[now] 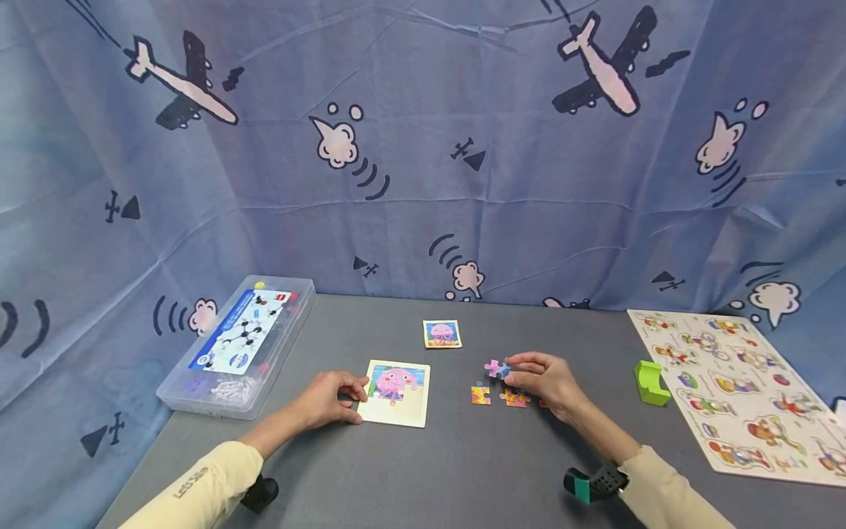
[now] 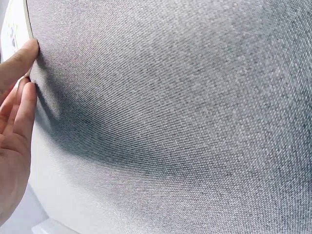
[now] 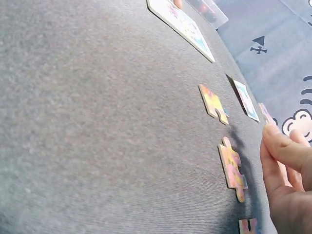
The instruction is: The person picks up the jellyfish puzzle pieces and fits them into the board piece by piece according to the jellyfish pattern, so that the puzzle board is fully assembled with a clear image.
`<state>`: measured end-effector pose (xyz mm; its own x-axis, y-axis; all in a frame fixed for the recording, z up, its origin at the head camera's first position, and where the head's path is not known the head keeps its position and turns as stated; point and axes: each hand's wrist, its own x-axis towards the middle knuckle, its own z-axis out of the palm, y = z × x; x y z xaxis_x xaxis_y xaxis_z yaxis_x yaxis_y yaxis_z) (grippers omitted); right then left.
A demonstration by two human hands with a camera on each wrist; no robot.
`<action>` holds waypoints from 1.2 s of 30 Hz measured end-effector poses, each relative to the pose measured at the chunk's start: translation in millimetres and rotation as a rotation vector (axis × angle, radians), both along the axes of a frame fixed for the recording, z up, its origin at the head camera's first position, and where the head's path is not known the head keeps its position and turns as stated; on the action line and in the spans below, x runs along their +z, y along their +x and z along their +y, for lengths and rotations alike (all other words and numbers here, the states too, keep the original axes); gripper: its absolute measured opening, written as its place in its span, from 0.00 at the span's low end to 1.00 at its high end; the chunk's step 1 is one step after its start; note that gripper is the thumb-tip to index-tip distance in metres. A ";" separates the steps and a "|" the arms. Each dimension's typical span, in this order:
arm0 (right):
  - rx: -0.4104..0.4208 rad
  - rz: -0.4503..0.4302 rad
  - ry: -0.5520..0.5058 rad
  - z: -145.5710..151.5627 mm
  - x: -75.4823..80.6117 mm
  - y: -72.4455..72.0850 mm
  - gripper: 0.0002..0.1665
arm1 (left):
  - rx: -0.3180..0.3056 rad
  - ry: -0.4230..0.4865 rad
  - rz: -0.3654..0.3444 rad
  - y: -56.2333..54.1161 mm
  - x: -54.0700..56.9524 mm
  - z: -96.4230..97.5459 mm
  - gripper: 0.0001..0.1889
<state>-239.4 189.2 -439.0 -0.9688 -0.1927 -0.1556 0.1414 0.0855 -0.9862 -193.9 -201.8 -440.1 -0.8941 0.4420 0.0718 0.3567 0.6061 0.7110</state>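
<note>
My left hand rests at the left edge of a square puzzle board, its fingertips touching the pale border. A partly filled pink jellyfish picture lies inside that border. My right hand pinches a pink and blue jigsaw piece above the table; in the right wrist view the fingers hide most of it. Below this hand lie a yellow piece, a yellow and pink piece and, partly covered by the hand, another piece. A small jellyfish picture card lies farther back.
A clear plastic case with a molecule label stands at the left. To the right are a green curved block and a large board of printed figures. A blue patterned curtain hangs behind the grey table.
</note>
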 end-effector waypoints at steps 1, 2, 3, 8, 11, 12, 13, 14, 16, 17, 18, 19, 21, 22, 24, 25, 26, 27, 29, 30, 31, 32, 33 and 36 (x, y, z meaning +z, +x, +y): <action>0.004 0.004 0.002 -0.9 0.1 0.6 0.22 | -0.006 -0.001 0.003 0.0 0.1 -0.2 0.12; 0.010 0.008 0.001 -1.8 0.2 1.1 0.22 | -0.011 -0.001 0.005 0.0 0.2 -0.4 0.11; 0.020 0.013 -0.005 -2.7 0.3 1.5 0.22 | -0.017 -0.001 0.009 0.1 0.3 -0.5 0.11; 0.048 0.010 -0.026 -8.1 1.6 3.7 0.21 | -0.029 -0.012 0.031 0.6 0.4 -0.9 0.10; 0.048 -0.009 -0.031 -13.2 2.7 5.7 0.20 | -0.029 -0.018 0.042 0.5 0.3 -0.9 0.10; 0.048 -0.015 -0.031 -15.3 3.2 6.4 0.20 | -0.030 -0.021 0.044 0.4 0.1 -0.9 0.10; 0.048 -0.021 -0.027 -17.3 3.4 7.0 0.20 | -0.029 -0.023 0.046 0.3 0.0 -0.9 0.10; 0.049 -0.024 -0.019 -19.5 3.6 7.5 0.20 | -0.028 -0.025 0.048 0.2 -0.2 -0.9 0.09; 0.046 -0.033 -0.016 -24.2 4.3 8.7 0.21 | -0.025 -0.030 0.051 -0.2 -0.7 -0.8 0.09; 0.049 -0.033 -0.012 -26.5 4.5 9.2 0.21 | -0.025 -0.033 0.053 -0.2 -0.9 -0.7 0.09; 0.054 -0.035 -0.005 -28.6 4.6 9.7 0.21 | -0.025 -0.033 0.053 -0.2 -1.1 -0.6 0.10; 0.064 -0.032 -0.007 -30.5 4.8 10.3 0.21 | -0.025 -0.032 0.052 -0.2 -1.3 -0.4 0.10; 0.081 -0.027 -0.024 -34.7 5.4 11.6 0.21 | -0.024 -0.029 0.048 -0.3 -1.8 -0.3 0.10; 0.094 -0.020 -0.035 -36.6 5.7 12.1 0.21 | -0.025 -0.028 0.047 -0.1 -2.1 -0.2 0.10; 0.124 -0.004 -0.051 -40.1 5.8 13.0 0.21 | -0.024 -0.023 0.040 -0.2 -2.9 -0.2 0.09; 0.134 0.003 -0.065 -42.1 5.9 13.4 0.21 | -0.023 -0.022 0.037 -0.2 -3.3 -0.2 0.09; 0.144 0.008 -0.072 -44.3 5.9 13.6 0.21 | -0.021 -0.020 0.033 -0.3 -3.7 -0.3 0.09; 0.151 0.015 -0.078 -46.4 5.5 13.5 0.21 | -0.021 -0.018 0.031 -0.1 -3.9 -0.3 0.09; 0.165 0.026 -0.095 -51.1 4.7 13.3 0.22 | -0.017 -0.016 0.024 -0.2 -4.4 -0.4 0.09; 0.165 0.028 -0.100 -53.8 4.1 13.0 0.21 | -0.015 -0.017 0.021 -0.2 -4.4 -0.5 0.09; 0.164 0.025 -0.106 -56.4 3.5 12.8 0.21 | -0.014 -0.016 0.020 0.0 -4.3 -0.4 0.09; 0.169 0.027 -0.111 -58.8 2.9 12.5 0.21 | -0.013 -0.018 0.020 0.0 -4.1 -0.4 0.09; 0.166 0.022 -0.114 -61.5 2.2 12.3 0.21 | -0.011 -0.020 0.020 -0.1 -4.1 -0.5 0.09; 0.157 0.010 -0.098 -69.7 0.3 12.0 0.20 | -0.014 -0.022 0.025 0.2 -3.2 -0.7 0.09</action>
